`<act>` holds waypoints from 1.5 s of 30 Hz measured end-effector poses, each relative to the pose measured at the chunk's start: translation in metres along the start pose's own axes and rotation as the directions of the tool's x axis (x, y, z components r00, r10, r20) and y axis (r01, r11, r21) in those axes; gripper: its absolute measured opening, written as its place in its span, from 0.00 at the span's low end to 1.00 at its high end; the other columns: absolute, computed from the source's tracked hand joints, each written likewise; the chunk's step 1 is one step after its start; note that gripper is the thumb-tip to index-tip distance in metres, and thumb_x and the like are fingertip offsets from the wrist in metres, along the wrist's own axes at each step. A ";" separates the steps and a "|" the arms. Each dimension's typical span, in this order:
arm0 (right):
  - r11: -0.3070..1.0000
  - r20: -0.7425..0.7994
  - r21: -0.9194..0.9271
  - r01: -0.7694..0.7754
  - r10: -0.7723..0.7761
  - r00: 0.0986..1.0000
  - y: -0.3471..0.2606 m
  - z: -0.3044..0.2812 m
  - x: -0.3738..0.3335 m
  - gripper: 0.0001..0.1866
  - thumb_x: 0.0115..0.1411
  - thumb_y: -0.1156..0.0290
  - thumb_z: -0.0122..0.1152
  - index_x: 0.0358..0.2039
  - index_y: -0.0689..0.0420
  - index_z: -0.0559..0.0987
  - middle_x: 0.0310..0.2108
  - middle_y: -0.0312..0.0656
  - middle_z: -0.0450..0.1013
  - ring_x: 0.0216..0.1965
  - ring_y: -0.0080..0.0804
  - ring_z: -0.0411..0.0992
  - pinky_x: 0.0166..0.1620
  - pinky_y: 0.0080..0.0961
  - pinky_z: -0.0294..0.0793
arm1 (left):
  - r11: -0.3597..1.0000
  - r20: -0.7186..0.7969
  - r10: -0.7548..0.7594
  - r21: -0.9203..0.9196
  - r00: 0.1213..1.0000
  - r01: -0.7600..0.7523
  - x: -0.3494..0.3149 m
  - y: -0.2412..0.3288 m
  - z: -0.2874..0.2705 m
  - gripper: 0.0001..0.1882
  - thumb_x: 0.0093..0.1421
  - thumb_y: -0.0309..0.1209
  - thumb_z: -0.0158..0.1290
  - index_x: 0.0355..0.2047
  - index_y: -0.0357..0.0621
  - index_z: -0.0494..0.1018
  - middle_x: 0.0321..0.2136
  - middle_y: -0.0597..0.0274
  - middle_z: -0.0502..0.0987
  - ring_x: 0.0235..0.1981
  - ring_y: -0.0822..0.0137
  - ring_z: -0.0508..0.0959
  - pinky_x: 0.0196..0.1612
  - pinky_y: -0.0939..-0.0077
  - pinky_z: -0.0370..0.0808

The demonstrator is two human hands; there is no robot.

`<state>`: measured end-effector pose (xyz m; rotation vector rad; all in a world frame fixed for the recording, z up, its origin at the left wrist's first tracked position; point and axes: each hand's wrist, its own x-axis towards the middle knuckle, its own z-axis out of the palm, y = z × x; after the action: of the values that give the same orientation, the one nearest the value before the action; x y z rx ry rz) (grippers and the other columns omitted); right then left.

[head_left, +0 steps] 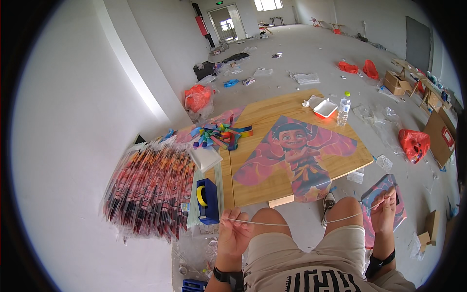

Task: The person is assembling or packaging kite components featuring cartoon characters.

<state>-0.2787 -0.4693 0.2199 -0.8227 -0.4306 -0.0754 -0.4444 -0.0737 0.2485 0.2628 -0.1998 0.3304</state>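
A thin white rod or cord (287, 225) stretches across above my knees, bowing slightly downward; I cannot tell whether it is stiff. One end is pinched by the closed fingers of my left hand (232, 233). The closed fingers of my right hand (385, 210) grip it near the other end. Beyond my knees a kite sail (296, 155) printed with a cartoon figure and pink-purple wings lies spread flat on the wooden table (262, 109). Neither hand touches it. Nearest my left hand stands a blue tape dispenser (208, 202) with a yellow roll.
Many packed printed kites (151, 190) in clear film are stacked at the left. Colourful ribbon rolls (221, 136) lie at the table's far left. A white-and-red tray (326, 108) and a water bottle (344, 109) stand at the far right. Another printed sheet (384, 194) is beside my right hand.
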 end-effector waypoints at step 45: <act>-0.140 0.193 -0.944 0.299 0.504 0.842 0.289 -0.050 0.163 0.19 0.54 0.65 0.61 0.46 0.56 0.79 0.27 0.40 0.79 0.27 0.40 0.80 0.29 0.37 0.79 | -0.700 0.291 -0.156 0.641 0.944 -0.313 0.439 -0.183 -0.307 0.23 0.63 0.26 0.52 0.59 0.47 0.71 0.52 0.59 0.76 0.56 0.50 0.72 0.60 0.53 0.65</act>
<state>-0.0464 -0.2919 0.0543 -2.6349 -0.8522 0.0137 0.0715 -0.0241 0.0210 2.6439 -0.0695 0.6648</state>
